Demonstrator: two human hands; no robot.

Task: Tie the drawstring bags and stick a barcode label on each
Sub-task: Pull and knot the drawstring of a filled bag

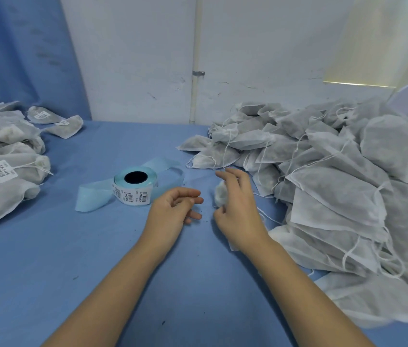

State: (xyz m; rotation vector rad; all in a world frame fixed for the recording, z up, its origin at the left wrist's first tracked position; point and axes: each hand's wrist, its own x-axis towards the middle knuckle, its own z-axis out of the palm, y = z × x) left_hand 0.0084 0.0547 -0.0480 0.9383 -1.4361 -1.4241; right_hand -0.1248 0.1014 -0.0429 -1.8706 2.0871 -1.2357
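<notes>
Two hands: just right of the label roll [134,186].
Left hand [172,209]: loosely curled, holding nothing.
Right hand [238,209]: at a bag [220,194], neck bunched, likely for tying; grip cannot be told.
Untied heap [335,196]: farther right, within reach.
Labelled bags [2,171]: left of roll.

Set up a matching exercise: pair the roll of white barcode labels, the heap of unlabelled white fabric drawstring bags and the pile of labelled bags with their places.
Things: 1. roll of white barcode labels; 2. heap of unlabelled white fabric drawstring bags; 3. pile of labelled bags.
Places on the blue table: A. right; B. left; C. middle.
Pairs: 1-C; 2-A; 3-B.
</notes>
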